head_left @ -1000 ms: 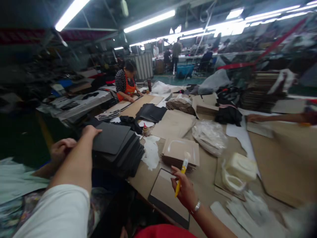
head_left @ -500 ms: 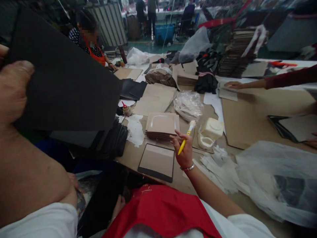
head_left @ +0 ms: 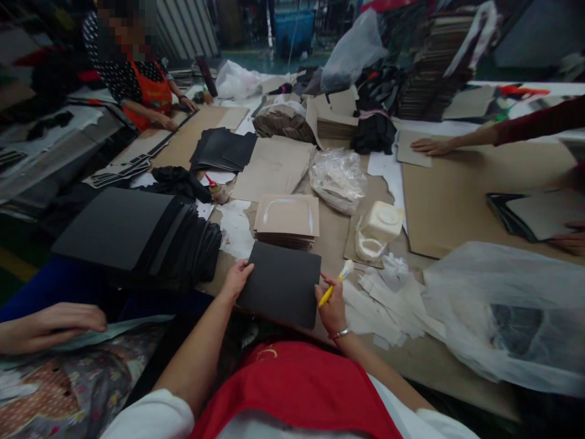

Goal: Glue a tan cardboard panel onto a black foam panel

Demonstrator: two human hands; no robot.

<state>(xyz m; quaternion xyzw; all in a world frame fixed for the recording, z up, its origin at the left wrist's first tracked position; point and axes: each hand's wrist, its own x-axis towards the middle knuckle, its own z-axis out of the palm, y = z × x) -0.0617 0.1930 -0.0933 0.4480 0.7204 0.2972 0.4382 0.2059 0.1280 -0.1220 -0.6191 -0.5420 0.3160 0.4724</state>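
A black sheet (head_left: 284, 285) lies at the front edge of the table, directly before me. My left hand (head_left: 238, 279) grips its left edge, thumb on top. At the opposite edge, my right hand (head_left: 332, 306) touches the sheet with its fingertips while holding a yellow-handled paintbrush (head_left: 329, 293), pale bristles upward. Just beyond the sheet is a stack of tan cardboard panels (head_left: 287, 218), the top one bearing glossy whitish streaks. To the right stands a cut-open whitish plastic jug (head_left: 382, 227). Whatever lies beneath the black sheet is hidden.
Stacked black sheets (head_left: 123, 228) sit left, beside a seated person's hand (head_left: 59, 326). A small red-tipped bottle (head_left: 216, 190), crumpled clear plastic (head_left: 338, 180), paper scraps (head_left: 388, 302) and a plastic bag (head_left: 507, 317) surround the workspace. Co-workers' hands (head_left: 432, 146) work at right and far left.
My left hand has brought the black sheet down from high on the left onto the table, covering the black-bordered tan panel. My right hand, still with the paintbrush, has lowered to the sheet's edge.
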